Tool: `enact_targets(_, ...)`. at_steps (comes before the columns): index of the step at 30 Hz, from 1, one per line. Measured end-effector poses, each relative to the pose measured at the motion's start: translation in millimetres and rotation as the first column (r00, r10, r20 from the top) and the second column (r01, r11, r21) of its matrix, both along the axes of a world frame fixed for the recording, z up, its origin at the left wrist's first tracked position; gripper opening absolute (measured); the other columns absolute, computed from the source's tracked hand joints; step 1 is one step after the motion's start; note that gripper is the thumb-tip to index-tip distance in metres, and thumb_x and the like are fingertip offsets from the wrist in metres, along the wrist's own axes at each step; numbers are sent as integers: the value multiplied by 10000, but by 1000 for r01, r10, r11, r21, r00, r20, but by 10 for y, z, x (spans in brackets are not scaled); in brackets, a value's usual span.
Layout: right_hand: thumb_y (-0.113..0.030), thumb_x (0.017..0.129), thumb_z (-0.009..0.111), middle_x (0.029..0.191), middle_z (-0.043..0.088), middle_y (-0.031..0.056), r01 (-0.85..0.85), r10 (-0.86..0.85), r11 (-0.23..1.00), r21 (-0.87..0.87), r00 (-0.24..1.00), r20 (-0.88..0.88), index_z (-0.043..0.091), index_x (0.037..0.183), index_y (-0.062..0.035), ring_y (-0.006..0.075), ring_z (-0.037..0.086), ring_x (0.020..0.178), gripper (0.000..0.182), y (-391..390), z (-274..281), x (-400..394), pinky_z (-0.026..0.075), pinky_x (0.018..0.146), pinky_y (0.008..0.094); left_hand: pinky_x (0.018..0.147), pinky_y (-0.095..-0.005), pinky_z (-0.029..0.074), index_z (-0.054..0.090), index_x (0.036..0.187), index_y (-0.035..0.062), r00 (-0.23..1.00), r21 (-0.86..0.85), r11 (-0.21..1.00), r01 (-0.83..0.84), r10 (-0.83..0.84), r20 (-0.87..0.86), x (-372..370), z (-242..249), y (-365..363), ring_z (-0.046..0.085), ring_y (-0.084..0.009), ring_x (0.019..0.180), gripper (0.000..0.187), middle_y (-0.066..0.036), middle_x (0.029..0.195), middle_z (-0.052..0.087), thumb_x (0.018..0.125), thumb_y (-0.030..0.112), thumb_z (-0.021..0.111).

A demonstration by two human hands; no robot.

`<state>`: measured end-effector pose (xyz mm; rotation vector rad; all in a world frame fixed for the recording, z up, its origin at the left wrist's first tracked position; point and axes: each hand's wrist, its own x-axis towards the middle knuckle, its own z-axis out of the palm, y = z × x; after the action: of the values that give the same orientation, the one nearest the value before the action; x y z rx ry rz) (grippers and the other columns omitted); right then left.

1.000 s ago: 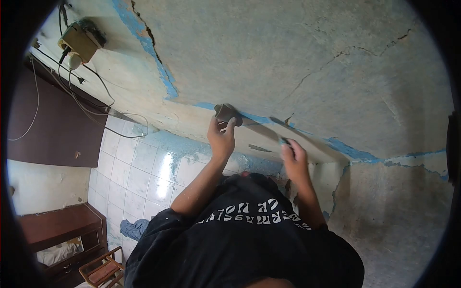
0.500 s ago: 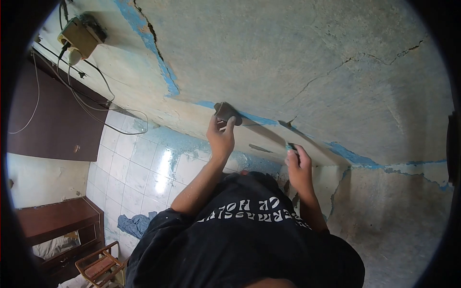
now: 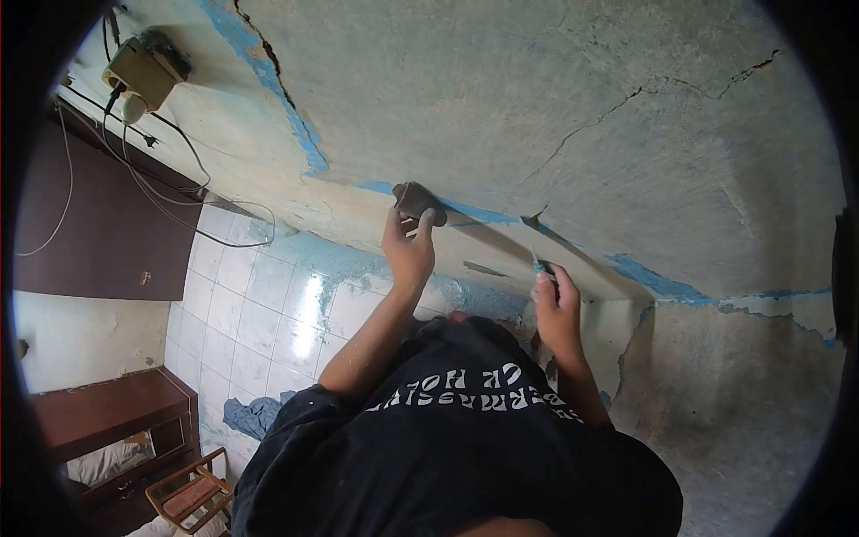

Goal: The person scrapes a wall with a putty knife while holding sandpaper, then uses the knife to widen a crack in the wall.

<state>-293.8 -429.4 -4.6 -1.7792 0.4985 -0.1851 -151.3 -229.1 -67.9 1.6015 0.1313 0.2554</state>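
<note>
My left hand [image 3: 409, 259] is closed on a dark grey-brown flat piece [image 3: 417, 203] with curled edges, held up against the wall at the blue strip; its exact kind is not clear. In my right hand [image 3: 558, 309] is a small tool with a teal handle [image 3: 540, 268], its thin pale blade pointing up toward the wall. The fingers hide most of the handle. Beyond both hands, the plastered wall [image 3: 429, 107] carries flaking blue paint [image 3: 488, 213] and a small dark hole [image 3: 534, 218].
A long crack [image 3: 591, 130] crosses the wall. At upper left, a socket box [image 3: 143, 73] has loose cables [image 3: 170, 192] hanging from it. Below lie a white tiled floor [image 3: 250, 304], a crumpled blue-grey cloth [image 3: 252, 416], a wooden chair [image 3: 190, 492] and a brown cabinet [image 3: 107, 421].
The right hand has turned slightly, so the tool's thin blade now shows above the handle. The left hand keeps its hold on the dark piece. The whole view has shifted slightly.
</note>
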Motion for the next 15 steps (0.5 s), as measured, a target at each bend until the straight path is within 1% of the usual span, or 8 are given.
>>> enact_targets(1, -204, 1065, 566, 775, 542, -27, -4, 4, 1000, -1, 1000, 5, 617, 1254, 18, 69, 486, 696, 296, -3, -4, 35, 427, 634, 251, 776, -346, 563, 633, 1153, -10, 1000, 15, 1000, -16, 16, 4, 16, 9, -10, 734, -238, 897, 300, -128, 1010, 721, 935, 149, 764)
enact_targets(4, -200, 1060, 568, 797, 564, -18, -69, 72, 986, -150, 997, 15, 619, 1249, 13, 71, 507, 718, 289, 41, -28, 84, 436, 645, 257, 791, -346, 564, 637, 1161, -9, 1000, 6, 1000, -3, 3, -2, 5, 29, -15, 732, -242, 910, 297, -131, 1009, 723, 936, 144, 756)
enact_targets(6, -199, 1060, 569, 792, 562, -18, -66, 68, 990, -124, 998, 14, 619, 1246, 16, 69, 505, 717, 289, 12, -39, 48, 436, 645, 257, 797, -348, 565, 639, 1165, -10, 999, -12, 1000, -3, 2, -34, -21, -1, -32, 731, -244, 915, 299, -132, 1011, 724, 936, 143, 754)
enact_targets(8, -195, 1058, 573, 782, 554, -23, -36, 37, 998, -47, 999, 20, 618, 1246, 27, 63, 500, 716, 294, -14, 44, 10, 432, 643, 252, 789, -341, 564, 636, 1165, -10, 999, 12, 1000, -19, 18, 42, 27, -67, -27, 729, -241, 913, 295, -135, 1006, 722, 944, 149, 749)
enact_targets(9, -221, 1043, 591, 817, 647, 62, -57, 55, 997, -58, 998, -30, 619, 1275, 42, 127, 581, 722, 351, -95, 64, -8, 484, 674, 294, 789, -341, 564, 636, 1165, -10, 999, 15, 1000, -19, 18, 49, 46, -63, -14, 729, -241, 913, 295, -135, 1006, 722, 944, 149, 749)
enact_targets(11, -218, 1038, 593, 816, 645, 70, -50, 52, 986, -157, 999, 12, 622, 1271, 43, 136, 582, 717, 351, -65, -5, 27, 484, 674, 303, 795, -340, 563, 634, 1176, -9, 998, 24, 1000, -14, 13, 54, 33, -81, -23, 728, -242, 913, 303, -132, 1003, 719, 946, 152, 747)
enact_targets(13, -219, 1035, 596, 812, 641, 74, -73, 73, 983, -169, 997, -8, 624, 1268, 45, 142, 584, 718, 354, 28, -11, 69, 486, 676, 313, 802, -342, 561, 634, 1179, -8, 1000, 1, 1000, -9, 9, 17, 23, -39, -46, 728, -243, 913, 305, -130, 1004, 719, 946, 151, 747)
enact_targets(15, -218, 1035, 597, 816, 652, 77, -33, 32, 979, -203, 999, -10, 623, 1271, 45, 144, 593, 725, 355, 27, -59, 33, 490, 681, 316, 808, -344, 559, 633, 1182, -8, 1000, -16, 1000, -8, 8, -14, -12, -32, -54, 727, -245, 913, 306, -128, 1006, 718, 946, 151, 746)
